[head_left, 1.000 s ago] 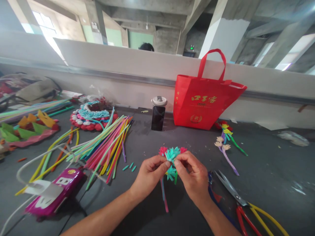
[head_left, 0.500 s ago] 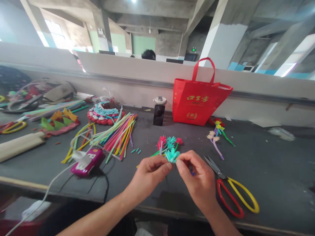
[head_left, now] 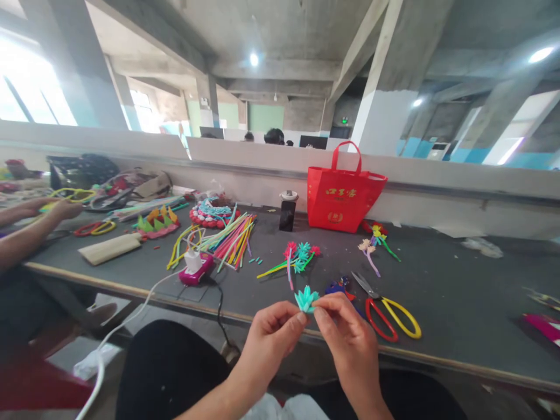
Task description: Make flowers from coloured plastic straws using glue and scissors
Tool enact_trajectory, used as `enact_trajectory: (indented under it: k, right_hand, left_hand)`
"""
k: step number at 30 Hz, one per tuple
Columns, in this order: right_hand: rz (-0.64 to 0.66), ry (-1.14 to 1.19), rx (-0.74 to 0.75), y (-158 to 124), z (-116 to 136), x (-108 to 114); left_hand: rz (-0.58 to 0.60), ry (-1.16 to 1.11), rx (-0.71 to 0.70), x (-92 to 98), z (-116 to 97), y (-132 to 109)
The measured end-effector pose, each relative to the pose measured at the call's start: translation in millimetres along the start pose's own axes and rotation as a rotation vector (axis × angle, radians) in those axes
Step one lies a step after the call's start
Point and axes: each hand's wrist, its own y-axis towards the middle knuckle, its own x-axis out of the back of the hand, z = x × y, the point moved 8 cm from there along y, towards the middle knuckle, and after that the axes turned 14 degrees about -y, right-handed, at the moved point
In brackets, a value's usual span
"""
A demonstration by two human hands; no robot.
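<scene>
Fingertips [head_left: 301,318] of left hand [head_left: 275,333] and right hand [head_left: 349,332] pinch a turquoise chenille flower [head_left: 306,298], now drawn back toward the front edge of the black table [head_left: 459,303], apart from the flower bunch [head_left: 303,252], seemingly giving both more room.

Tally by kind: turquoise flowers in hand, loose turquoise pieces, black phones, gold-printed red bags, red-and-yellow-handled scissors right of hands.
Spiky turquoise flower, between left hand and right hand: 1
Small loose turquoise pieces: 3
Upright black rectangular phone: 1
Gold-printed red bag: 1
Red-and-yellow-handled scissors: 1
Total: 7
</scene>
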Motion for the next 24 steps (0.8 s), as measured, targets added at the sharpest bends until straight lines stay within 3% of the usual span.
enact_trajectory:
  k: [5, 11, 24]
  right_hand:
    - [-0.001, 0.056, -0.008, -10.8, 9.2, 2.8]
    - [-0.014, 0.000, -0.029, -36.1, 11.2, 8.4]
    - [0.097, -0.001, -0.101, -29.4, -5.4, -31.5]
  left_hand:
    - [0.012, 0.001, -0.044, -5.8, -2.7, -18.4]
    - [0.032, 0.007, -0.035, -4.4, 13.3, -35.4]
    - [-0.073, -0.072, 0.018, 35.7, 33.5, -20.9]
